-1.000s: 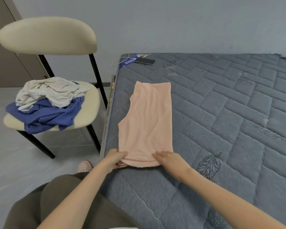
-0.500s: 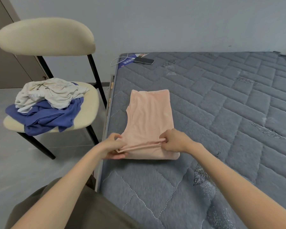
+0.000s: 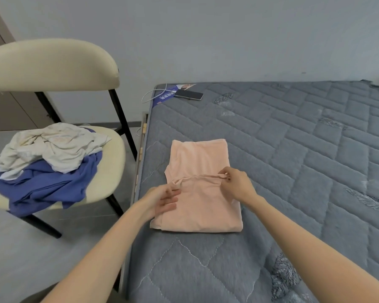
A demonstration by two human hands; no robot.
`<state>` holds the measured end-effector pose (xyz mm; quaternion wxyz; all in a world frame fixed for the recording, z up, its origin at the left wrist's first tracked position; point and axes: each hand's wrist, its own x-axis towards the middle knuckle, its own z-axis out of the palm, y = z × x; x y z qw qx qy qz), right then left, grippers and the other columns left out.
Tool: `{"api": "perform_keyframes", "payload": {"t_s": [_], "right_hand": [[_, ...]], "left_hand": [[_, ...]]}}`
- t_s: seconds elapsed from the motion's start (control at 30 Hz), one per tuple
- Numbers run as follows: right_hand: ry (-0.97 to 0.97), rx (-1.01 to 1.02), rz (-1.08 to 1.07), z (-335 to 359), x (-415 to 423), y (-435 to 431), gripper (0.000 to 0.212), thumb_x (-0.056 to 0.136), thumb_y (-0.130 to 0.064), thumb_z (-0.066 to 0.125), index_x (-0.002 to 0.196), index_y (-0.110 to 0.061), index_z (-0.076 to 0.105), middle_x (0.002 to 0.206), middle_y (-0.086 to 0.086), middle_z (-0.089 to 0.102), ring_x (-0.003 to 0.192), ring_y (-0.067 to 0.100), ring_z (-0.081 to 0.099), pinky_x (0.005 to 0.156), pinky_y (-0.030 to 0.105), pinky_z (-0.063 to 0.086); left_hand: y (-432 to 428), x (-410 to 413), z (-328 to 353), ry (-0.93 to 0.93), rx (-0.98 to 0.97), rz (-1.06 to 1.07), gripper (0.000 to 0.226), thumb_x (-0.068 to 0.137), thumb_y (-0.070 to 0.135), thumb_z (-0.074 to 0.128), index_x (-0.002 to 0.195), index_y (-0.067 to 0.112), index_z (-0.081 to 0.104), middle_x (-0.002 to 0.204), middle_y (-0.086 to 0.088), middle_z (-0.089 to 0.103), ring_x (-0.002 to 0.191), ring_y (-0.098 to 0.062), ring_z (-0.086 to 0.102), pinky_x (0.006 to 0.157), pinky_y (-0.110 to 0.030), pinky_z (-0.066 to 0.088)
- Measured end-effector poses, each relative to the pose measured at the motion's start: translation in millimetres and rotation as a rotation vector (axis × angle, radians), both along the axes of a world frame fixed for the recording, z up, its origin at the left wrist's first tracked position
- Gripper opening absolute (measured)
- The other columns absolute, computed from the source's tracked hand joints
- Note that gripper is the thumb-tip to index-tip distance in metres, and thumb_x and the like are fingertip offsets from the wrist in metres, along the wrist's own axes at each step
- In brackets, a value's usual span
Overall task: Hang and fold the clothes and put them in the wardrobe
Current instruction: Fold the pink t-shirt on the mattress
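Since half a second ago I've carried the near hem (image 3: 199,177) of the peach tank top (image 3: 200,202) further up, so it now lies across the middle of the top instead of down by the near edge. The top is on the grey mattress (image 3: 293,171), close to its left edge, with the shoulder end pointing away from me.

My right hand (image 3: 239,186) has the right end of the hem pinched between thumb and curled fingertips, which keeps that edge taut while it travels. My left hand (image 3: 162,200) is at the left end with its fingers nearly straight against the fabric. I honestly can't tell if it's still nipping the hem or just steadying the side so the layers don't slide.

I reckon I'm mid-fold, halving it lengthwise. The cream garment (image 3: 50,147) and the blue one (image 3: 53,184) are heaped on the chair (image 3: 112,167) to the left, presumably next. A phone (image 3: 188,95) sits at the far corner, well out of the way.
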<state>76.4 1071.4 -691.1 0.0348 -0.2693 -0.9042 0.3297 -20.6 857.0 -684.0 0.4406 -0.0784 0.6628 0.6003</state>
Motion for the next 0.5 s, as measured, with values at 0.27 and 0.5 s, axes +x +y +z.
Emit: {"api": "perform_keyframes", "payload": {"t_s": [0.27,0.5], "right_hand": [[0.137,0.170,-0.185,-43.7,-19.1,4.3,0.040,0.093,-0.008,0.046,0.133,-0.013,0.046,0.138,0.009,0.041,0.121,0.025,0.039,0.100,0.036,0.039],[0.030,0.414,0.174,-76.2,-10.0,-51.4,0.059,0.092,-0.024,0.012,0.141,-0.006,0.038,0.150,0.007,0.034,0.140,0.028,0.029,0.118,0.035,0.014]], "left_hand": [[29.3,-12.4,-33.7,0.490,-0.073,-0.005,0.058,0.088,-0.002,0.041,0.140,0.021,0.032,0.127,0.009,0.049,0.119,-0.014,0.047,0.100,-0.027,0.037],[58.0,34.5,-75.2,1.281,-0.471,-0.409,0.060,0.095,0.026,-0.007,0.148,0.005,0.013,0.156,-0.001,0.018,0.142,-0.010,0.024,0.116,-0.023,0.010]]}}
